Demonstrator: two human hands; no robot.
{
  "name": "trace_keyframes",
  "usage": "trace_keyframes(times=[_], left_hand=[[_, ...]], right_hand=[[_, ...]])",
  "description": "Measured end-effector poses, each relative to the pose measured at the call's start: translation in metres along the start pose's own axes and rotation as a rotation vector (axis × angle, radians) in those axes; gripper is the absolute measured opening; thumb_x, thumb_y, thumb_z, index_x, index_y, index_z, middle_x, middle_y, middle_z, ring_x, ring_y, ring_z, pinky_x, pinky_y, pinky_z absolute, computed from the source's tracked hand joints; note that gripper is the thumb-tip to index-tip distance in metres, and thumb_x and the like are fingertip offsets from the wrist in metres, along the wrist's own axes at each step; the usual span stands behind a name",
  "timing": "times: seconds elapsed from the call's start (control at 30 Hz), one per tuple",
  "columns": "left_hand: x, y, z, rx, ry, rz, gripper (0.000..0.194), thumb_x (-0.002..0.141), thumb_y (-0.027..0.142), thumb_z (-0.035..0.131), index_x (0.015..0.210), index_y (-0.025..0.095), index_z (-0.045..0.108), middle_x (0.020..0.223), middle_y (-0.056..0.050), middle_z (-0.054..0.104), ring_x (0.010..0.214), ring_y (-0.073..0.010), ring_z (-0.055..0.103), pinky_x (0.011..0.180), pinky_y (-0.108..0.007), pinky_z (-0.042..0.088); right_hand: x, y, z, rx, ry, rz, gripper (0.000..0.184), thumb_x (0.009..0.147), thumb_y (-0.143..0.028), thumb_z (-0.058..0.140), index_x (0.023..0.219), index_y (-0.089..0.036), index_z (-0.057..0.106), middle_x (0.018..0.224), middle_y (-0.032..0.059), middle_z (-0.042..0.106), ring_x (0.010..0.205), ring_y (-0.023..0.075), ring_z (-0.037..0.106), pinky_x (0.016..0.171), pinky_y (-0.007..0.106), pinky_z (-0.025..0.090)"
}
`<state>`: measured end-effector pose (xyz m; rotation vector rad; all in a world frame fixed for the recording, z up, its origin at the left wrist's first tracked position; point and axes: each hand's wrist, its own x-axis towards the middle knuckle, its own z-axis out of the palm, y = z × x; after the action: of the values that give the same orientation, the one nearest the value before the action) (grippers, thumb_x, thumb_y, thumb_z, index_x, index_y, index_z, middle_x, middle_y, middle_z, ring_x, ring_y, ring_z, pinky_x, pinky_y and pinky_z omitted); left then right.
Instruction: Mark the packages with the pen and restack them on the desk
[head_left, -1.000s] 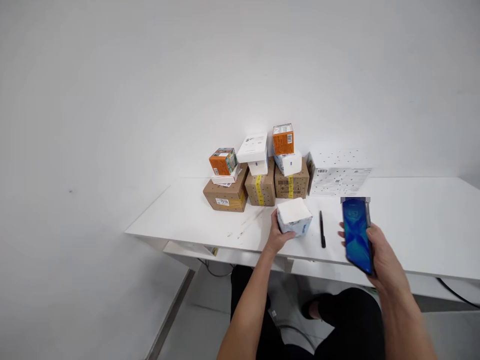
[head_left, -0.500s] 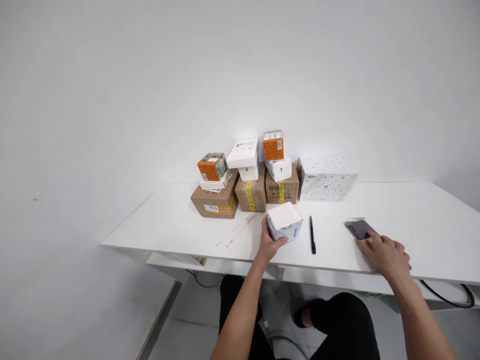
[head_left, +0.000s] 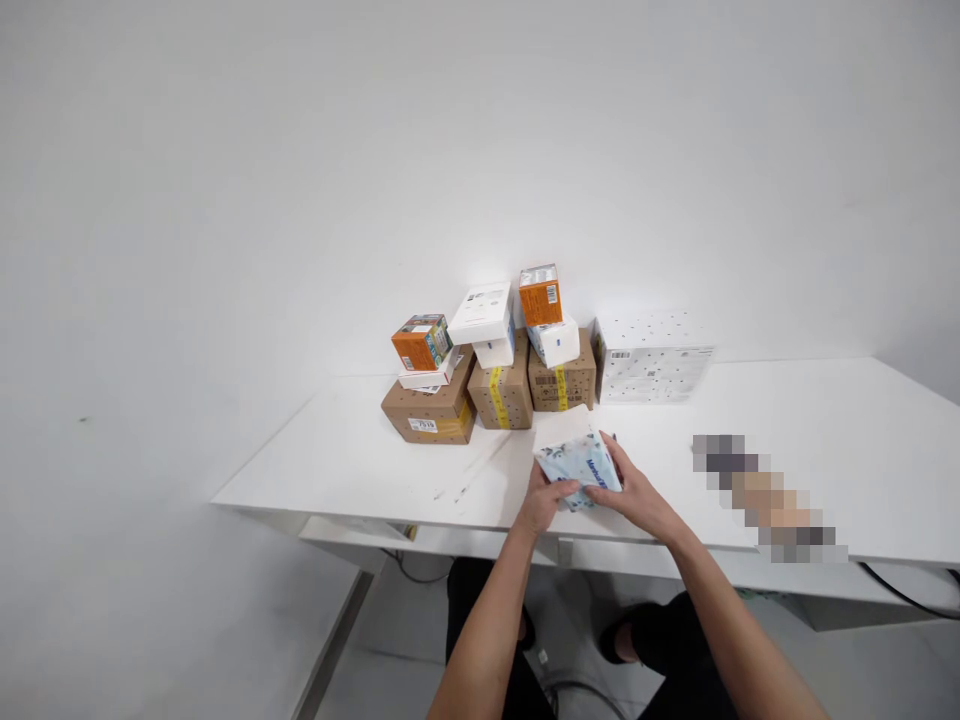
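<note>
A pack of tissues (head_left: 576, 462), white on top with a pale blue floral print and dark blue lettering, is held just over the front of the table. My left hand (head_left: 541, 502) grips its lower left side, thumb across the printed face. On the right side, my right hand (head_left: 630, 492) also has hold of it, its thumb near the other one. The pack is tilted so its printed face turns toward me. Behind my right hand the black pen is almost wholly hidden.
Cardboard boxes (head_left: 428, 405) line the wall, carrying orange boxes (head_left: 540, 298), a white box (head_left: 481, 312) and another tissue pack (head_left: 556, 343). A dotted white carton (head_left: 654, 372) stands right of them. A pixelated patch (head_left: 765, 500) covers part of the white table (head_left: 337, 450) at right.
My right hand has left the grey phone at the right and moved left onto the tissue pack. The pack has tilted, showing more of its printed face. Pixelation now covers the phone's spot.
</note>
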<state>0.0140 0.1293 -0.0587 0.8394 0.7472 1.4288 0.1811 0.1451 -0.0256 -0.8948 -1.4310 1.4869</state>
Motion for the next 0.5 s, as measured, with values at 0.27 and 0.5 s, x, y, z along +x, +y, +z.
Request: trace_keyframes(times=[0.27, 0.5], left_hand=[[0.051, 0.014, 0.019, 0.244, -0.18, 0.118, 0.071, 0.076, 0.055, 0.067, 0.136, 0.027, 0.043, 0.149, -0.009, 0.038, 0.141, -0.0284, 0.029, 0.115, -0.045, 0.024], [0.123, 0.048, 0.077, 0.368, -0.122, 0.102, 0.075, 0.08, 0.06, 0.059, 0.143, 0.026, 0.035, 0.157, -0.005, 0.023, 0.145, -0.0276, 0.016, 0.117, -0.041, 0.019]], right_hand=[[0.002, -0.015, -0.052, -0.03, 0.443, 0.01, 0.058, 0.063, -0.034, 0.08, 0.114, -0.017, 0.06, 0.11, 0.0103, 0.069, 0.102, 0.0271, 0.063, 0.091, 0.043, 0.049], [0.06, -0.057, -0.151, 0.498, 0.872, -0.507, 0.034, 0.066, -0.028, 0.069, 0.099, -0.019, 0.063, 0.107, 0.0037, 0.069, 0.098, 0.0189, 0.064, 0.079, 0.034, 0.055]])
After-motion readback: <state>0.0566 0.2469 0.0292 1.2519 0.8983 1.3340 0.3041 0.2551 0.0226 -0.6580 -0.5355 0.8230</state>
